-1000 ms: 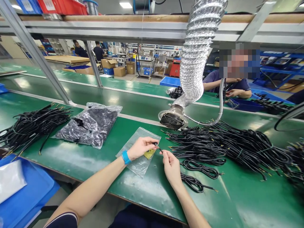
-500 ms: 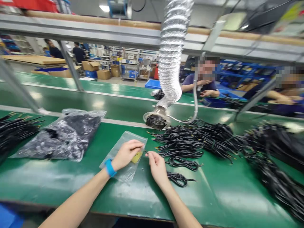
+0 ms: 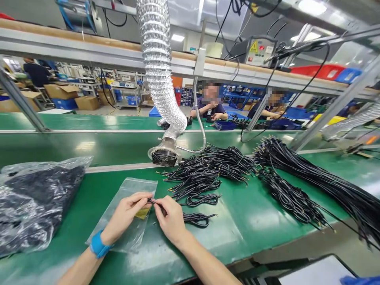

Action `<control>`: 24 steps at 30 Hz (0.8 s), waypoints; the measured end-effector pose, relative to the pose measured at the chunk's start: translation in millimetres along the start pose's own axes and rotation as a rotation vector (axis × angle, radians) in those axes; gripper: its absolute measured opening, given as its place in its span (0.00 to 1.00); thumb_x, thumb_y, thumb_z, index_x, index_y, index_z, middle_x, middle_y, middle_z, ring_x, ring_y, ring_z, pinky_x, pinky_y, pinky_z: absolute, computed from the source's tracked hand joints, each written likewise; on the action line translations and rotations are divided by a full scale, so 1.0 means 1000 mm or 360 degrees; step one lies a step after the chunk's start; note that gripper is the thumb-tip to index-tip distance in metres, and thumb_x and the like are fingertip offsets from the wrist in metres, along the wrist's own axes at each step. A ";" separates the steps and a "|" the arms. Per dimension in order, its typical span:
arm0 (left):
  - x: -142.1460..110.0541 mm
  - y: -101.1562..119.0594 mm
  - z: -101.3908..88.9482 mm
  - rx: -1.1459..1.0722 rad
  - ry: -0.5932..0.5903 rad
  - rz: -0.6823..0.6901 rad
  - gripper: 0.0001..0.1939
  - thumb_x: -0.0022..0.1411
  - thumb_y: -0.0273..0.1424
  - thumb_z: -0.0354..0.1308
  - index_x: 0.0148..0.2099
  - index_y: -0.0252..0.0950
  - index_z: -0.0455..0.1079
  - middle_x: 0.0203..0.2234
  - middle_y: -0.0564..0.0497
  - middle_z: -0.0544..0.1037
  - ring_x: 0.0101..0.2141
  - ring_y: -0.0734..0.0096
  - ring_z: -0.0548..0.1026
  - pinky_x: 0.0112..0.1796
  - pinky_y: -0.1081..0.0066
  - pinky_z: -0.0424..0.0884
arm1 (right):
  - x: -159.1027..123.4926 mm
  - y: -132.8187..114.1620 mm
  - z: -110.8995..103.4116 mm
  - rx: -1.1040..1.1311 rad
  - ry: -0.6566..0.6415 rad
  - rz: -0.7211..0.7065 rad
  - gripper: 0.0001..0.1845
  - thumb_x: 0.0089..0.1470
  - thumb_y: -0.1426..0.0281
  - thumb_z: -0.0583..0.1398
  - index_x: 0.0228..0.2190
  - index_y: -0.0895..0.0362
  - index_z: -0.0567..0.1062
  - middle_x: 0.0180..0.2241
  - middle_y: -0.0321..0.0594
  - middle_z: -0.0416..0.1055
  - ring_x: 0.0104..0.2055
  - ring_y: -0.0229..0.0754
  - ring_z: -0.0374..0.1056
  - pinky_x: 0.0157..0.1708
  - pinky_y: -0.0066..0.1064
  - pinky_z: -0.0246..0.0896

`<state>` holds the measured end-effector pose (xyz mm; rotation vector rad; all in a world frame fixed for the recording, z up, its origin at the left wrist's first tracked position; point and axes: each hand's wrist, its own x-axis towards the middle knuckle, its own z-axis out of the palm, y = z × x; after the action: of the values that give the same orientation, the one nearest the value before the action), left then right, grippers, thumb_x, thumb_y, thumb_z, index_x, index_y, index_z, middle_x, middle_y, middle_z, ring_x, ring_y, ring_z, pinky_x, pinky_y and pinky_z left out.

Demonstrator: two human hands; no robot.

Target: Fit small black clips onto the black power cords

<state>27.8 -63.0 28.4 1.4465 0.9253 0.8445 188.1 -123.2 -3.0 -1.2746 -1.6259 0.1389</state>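
Observation:
My left hand [image 3: 126, 215], with a blue band at the wrist, is closed in a pinch over a clear plastic bag [image 3: 130, 188]. Close on its right, my right hand [image 3: 172, 219] is also closed, gripping a black cable [image 3: 152, 201]. The cable's end bridges the short gap between both sets of fingertips; its tip is hidden by the left fingers. Under my left fingers a small yellow piece [image 3: 143, 212] shows at the bag; whether it lies inside or on top I cannot tell. Two coiled cables [image 3: 202, 200] lie just right of my right hand.
Piles of black cables [image 3: 198, 172] cover the bench to the right, with longer bundles [image 3: 314, 166] beyond. A large bag of black parts [image 3: 38, 202] lies left. A fume duct [image 3: 157, 67] hangs down to a round fan hood [image 3: 164, 156]. Two people sit across the bench.
The view has swung to the right, so the bench things sit further left. Both hands stay over the plastic bag, fingertips still close together at the cable end.

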 end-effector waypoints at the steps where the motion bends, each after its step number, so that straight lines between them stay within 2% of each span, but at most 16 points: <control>1: 0.000 0.000 0.001 -0.0088 -0.0009 -0.0063 0.21 0.52 0.46 0.66 0.42 0.35 0.79 0.46 0.43 0.79 0.42 0.61 0.79 0.46 0.66 0.76 | 0.000 0.001 0.000 -0.0023 -0.0007 -0.0031 0.11 0.62 0.70 0.55 0.38 0.55 0.78 0.29 0.39 0.74 0.29 0.38 0.67 0.31 0.28 0.62; 7: 0.000 -0.001 0.002 -0.0566 -0.0051 -0.0280 0.28 0.43 0.38 0.74 0.47 0.34 0.76 0.39 0.45 0.82 0.38 0.67 0.79 0.43 0.70 0.74 | -0.001 0.004 -0.001 -0.0140 -0.0020 -0.0126 0.12 0.65 0.69 0.52 0.38 0.55 0.76 0.29 0.40 0.73 0.30 0.39 0.68 0.31 0.29 0.62; 12: -0.001 0.001 0.000 -0.0402 -0.0063 -0.0337 0.22 0.43 0.39 0.73 0.39 0.32 0.78 0.36 0.44 0.81 0.34 0.66 0.78 0.40 0.68 0.74 | -0.001 0.003 -0.002 -0.0235 -0.0003 -0.0179 0.16 0.67 0.69 0.49 0.34 0.57 0.75 0.26 0.39 0.71 0.27 0.39 0.66 0.28 0.29 0.58; 17: -0.002 -0.004 -0.002 0.0009 -0.0084 -0.0081 0.16 0.48 0.39 0.69 0.38 0.34 0.80 0.33 0.47 0.80 0.31 0.68 0.75 0.34 0.70 0.72 | -0.001 0.003 -0.003 -0.0111 -0.0067 -0.0079 0.17 0.65 0.69 0.49 0.29 0.56 0.74 0.22 0.37 0.69 0.24 0.37 0.63 0.26 0.28 0.55; 22: -0.005 -0.012 0.003 0.0225 -0.0158 0.0248 0.10 0.55 0.36 0.65 0.37 0.37 0.81 0.36 0.46 0.80 0.38 0.63 0.76 0.42 0.67 0.72 | -0.004 0.003 -0.004 0.0108 -0.0175 0.0110 0.17 0.63 0.69 0.50 0.24 0.55 0.71 0.21 0.36 0.70 0.24 0.36 0.65 0.27 0.26 0.56; 24: -0.007 -0.014 0.006 0.0286 -0.0143 0.0339 0.10 0.57 0.36 0.63 0.39 0.39 0.81 0.35 0.46 0.81 0.38 0.63 0.76 0.42 0.66 0.72 | -0.004 0.004 -0.004 0.0145 -0.0227 0.0167 0.19 0.63 0.69 0.50 0.23 0.55 0.70 0.21 0.35 0.69 0.24 0.35 0.65 0.27 0.26 0.55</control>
<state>29.5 -71.8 14.0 1.7478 0.8044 0.8605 193.5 -126.9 -5.6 -1.3045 -1.6535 0.3718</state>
